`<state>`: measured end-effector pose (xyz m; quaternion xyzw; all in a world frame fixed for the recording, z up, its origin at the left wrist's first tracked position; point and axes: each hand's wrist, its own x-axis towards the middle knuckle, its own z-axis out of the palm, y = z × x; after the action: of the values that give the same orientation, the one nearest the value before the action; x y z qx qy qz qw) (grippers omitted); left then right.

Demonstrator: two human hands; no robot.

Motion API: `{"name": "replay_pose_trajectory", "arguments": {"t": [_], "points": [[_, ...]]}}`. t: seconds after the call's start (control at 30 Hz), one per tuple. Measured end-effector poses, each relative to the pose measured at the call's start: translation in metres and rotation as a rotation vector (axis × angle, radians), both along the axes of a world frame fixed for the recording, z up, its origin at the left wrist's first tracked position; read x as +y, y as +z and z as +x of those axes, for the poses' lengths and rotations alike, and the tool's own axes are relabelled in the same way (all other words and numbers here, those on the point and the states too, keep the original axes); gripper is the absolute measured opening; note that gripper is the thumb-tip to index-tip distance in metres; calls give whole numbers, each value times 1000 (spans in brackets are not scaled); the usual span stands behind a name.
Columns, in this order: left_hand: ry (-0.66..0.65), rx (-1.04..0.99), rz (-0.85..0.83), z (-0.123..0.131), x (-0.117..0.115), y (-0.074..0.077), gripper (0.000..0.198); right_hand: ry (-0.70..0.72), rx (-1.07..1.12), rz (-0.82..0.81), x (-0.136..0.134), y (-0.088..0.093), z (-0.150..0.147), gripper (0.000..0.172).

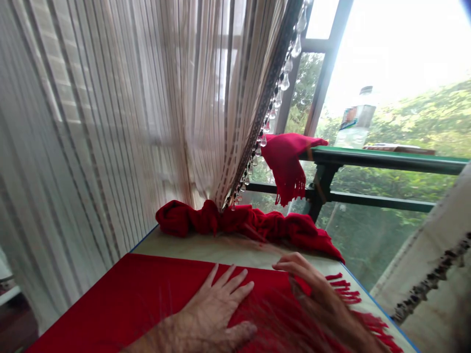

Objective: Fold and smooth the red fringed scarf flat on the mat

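Observation:
A red fringed shawl (132, 294) lies spread flat over a pale, blue-edged table top (191, 245), with its tassels along the right side. My left hand (221, 304) rests palm down on the shawl, fingers spread. To its right, my right hand (309, 282) is close to the shawl's far edge, its fingers loosely bent and stretched to the left. Nothing shows in that hand; whether its fingertips touch the cloth I cannot tell. Beyond both hands, a bunched red cloth (228, 220) runs along the far end of the table.
A sheer striped curtain (147, 122) with a beaded trim (270, 113) hangs at the left and back. Another red fringed cloth (289, 162) drapes over the dark green railing (390, 164), where a clear bottle (356, 120) stands. A pale curtain (430, 245) hangs at right.

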<state>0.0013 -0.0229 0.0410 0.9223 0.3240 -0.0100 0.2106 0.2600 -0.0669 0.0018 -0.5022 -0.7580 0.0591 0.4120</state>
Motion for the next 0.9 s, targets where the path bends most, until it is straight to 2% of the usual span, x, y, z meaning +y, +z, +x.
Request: {"name": "replay_pose_trajectory", "arguments": {"t": [0.27,0.37,0.53,0.67,0.9], "points": [[-11,-19,0,-2,0,-2,77,18,26,-67,-6,11,-5,36],[2,37,-14,-1,0,-1,81,49,47,-102,-5,6,-2,38],[-23,4,20,-1,2,-4,80,72,90,-119,1,-7,4,41],[-10,93,-14,0,1,0,82,68,91,-113,2,-9,4,44],[-66,55,11,-3,4,-1,85,27,89,-70,3,-10,3,47]]}}
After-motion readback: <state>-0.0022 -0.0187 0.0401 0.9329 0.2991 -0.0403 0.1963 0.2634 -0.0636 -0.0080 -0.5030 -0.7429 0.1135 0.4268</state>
